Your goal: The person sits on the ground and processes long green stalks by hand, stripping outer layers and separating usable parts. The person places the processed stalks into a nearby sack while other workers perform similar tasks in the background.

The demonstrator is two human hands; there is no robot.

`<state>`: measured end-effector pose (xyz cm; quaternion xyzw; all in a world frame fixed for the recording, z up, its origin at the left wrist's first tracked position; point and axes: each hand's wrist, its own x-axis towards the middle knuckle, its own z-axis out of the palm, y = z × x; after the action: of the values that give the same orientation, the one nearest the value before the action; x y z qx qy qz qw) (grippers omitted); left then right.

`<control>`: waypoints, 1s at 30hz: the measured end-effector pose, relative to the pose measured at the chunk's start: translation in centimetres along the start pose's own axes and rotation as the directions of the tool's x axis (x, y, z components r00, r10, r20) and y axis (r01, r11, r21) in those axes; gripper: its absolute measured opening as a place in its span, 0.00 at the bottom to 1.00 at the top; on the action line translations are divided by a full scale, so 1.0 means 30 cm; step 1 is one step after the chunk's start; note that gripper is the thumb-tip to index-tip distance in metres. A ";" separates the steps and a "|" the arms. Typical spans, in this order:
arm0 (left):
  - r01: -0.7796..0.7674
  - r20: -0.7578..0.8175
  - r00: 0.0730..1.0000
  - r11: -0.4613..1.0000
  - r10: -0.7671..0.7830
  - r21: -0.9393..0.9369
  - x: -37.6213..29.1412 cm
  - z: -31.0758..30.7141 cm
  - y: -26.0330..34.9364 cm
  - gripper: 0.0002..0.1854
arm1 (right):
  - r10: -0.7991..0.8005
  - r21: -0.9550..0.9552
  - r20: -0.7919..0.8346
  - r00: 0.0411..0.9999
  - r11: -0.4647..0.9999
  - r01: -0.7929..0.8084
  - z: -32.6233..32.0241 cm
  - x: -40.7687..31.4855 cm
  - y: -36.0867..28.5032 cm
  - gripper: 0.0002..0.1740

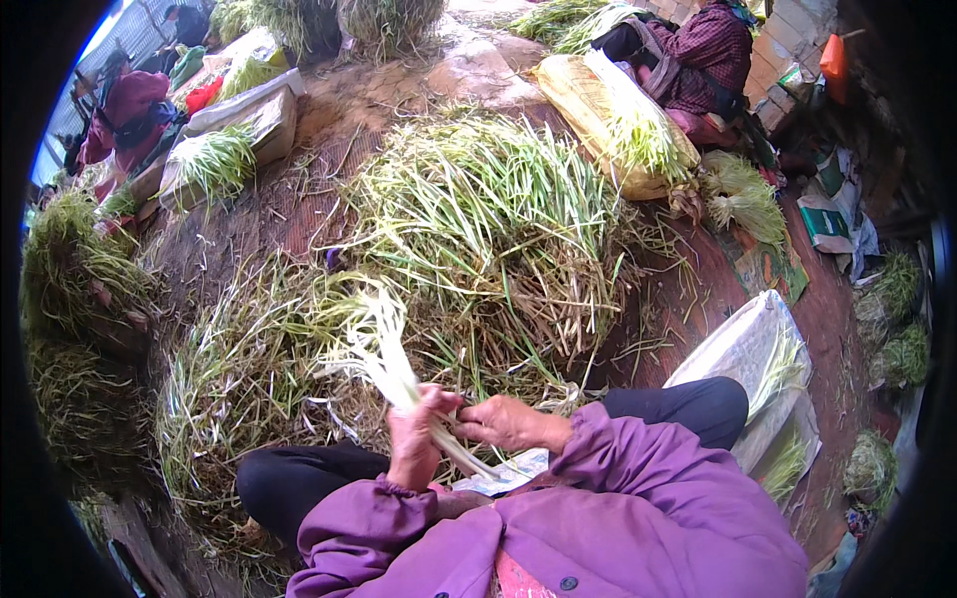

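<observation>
My left hand (415, 437) is closed around a bunch of pale, leafy stalks (395, 374). The loose, light-coloured tops fan out up and to the left, while the lower ends slant down towards my lap. My right hand (512, 424), with its fingers curled, is right beside the bunch and my left fingers. Whether it pinches a stalk cannot be made out. Just beyond my knees lies a large heap of green stalks (478, 194), with brownish ends facing me. Tangled trimmings and leaves (247, 374) spread around my left knee.
At my right, a whitish sack (736, 359) bears some pale stalks. Further off, a yellow sack (583, 112) carries another bunch beside a seated person (703, 60). At upper left, more people sit near a covered block (262, 123) with stalks on it. Piled greens (75, 269) edge the left.
</observation>
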<state>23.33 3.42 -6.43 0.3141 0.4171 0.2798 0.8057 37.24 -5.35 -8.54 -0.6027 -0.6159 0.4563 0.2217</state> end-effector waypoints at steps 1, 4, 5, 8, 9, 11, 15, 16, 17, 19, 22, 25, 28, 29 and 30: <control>-0.172 0.005 0.985 0.985 0.173 -0.023 0.011 -0.008 0.046 0.08 | 0.011 0.043 -0.042 0.999 0.999 -0.009 -0.032 0.014 0.035 0.20; -0.548 -0.257 0.818 0.832 0.514 -0.081 0.032 -0.065 0.171 0.07 | 0.167 -0.213 -0.424 0.890 0.937 -0.277 -0.210 0.058 0.222 0.21; -0.470 -0.263 0.868 0.869 0.422 -0.158 0.037 -0.086 0.195 0.07 | 0.196 -0.261 -0.501 0.843 0.894 -0.363 -0.267 0.077 0.287 0.18; -0.331 -0.176 0.938 0.923 0.300 -0.194 0.053 -0.118 0.169 0.07 | 0.418 -0.299 -0.595 0.686 0.677 -0.672 -0.350 0.090 0.442 0.15; -0.256 -0.208 0.954 0.949 0.217 -0.185 0.066 -0.120 0.143 0.07 | 0.418 -0.369 -0.579 0.700 0.631 -0.682 -0.364 0.099 0.474 0.14; -0.122 -0.195 0.977 0.972 0.083 -0.200 0.081 -0.115 0.083 0.07 | 0.484 -0.430 -0.510 0.711 0.572 -0.699 -0.361 0.110 0.491 0.11; 0.045 -0.142 0.988 0.989 -0.065 -0.141 0.107 -0.094 0.005 0.07 | 0.407 -0.195 -0.453 0.793 0.823 -0.533 -0.272 0.103 0.377 0.12; 0.061 -0.129 0.989 0.993 -0.074 -0.102 0.113 -0.084 -0.010 0.07 | 0.388 -0.106 -0.430 0.815 0.875 -0.472 -0.239 0.084 0.330 0.12; 0.088 -0.094 0.991 0.993 -0.096 -0.083 0.117 -0.073 -0.027 0.08 | 0.323 -0.089 -0.450 0.833 0.912 -0.401 -0.198 0.070 0.280 0.12; 0.118 -0.076 0.990 0.993 -0.117 0.004 0.125 -0.055 -0.058 0.09 | 0.188 -0.055 -0.491 0.850 0.968 -0.246 -0.122 0.048 0.188 0.12; 0.162 -0.076 0.985 0.985 -0.157 0.064 0.133 -0.049 -0.087 0.10 | 0.126 -0.072 -0.460 0.879 0.981 -0.178 -0.038 0.019 0.085 0.12; 0.112 -0.128 0.986 0.993 -0.107 0.032 0.133 -0.053 -0.098 0.10 | 0.123 -0.081 -0.398 0.909 0.982 -0.168 0.013 0.008 0.036 0.12; -0.002 -0.139 0.990 0.999 0.008 0.046 0.126 -0.057 -0.088 0.10 | -0.008 0.037 -0.330 0.944 0.999 0.022 0.032 0.024 0.034 0.15; 0.009 -0.127 0.992 0.998 -0.002 0.055 0.124 -0.057 -0.082 0.11 | -0.077 0.066 -0.366 0.928 0.992 0.108 0.027 0.038 0.043 0.16; 0.003 -0.117 0.993 0.999 0.004 0.054 0.121 -0.053 -0.078 0.11 | -0.075 0.114 -0.308 0.949 0.987 0.115 0.024 0.051 0.051 0.17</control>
<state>24.22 4.93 -10.70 0.3188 0.4709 0.2866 0.7710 37.21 -4.33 -10.58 -0.6190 -0.5720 0.3868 0.3741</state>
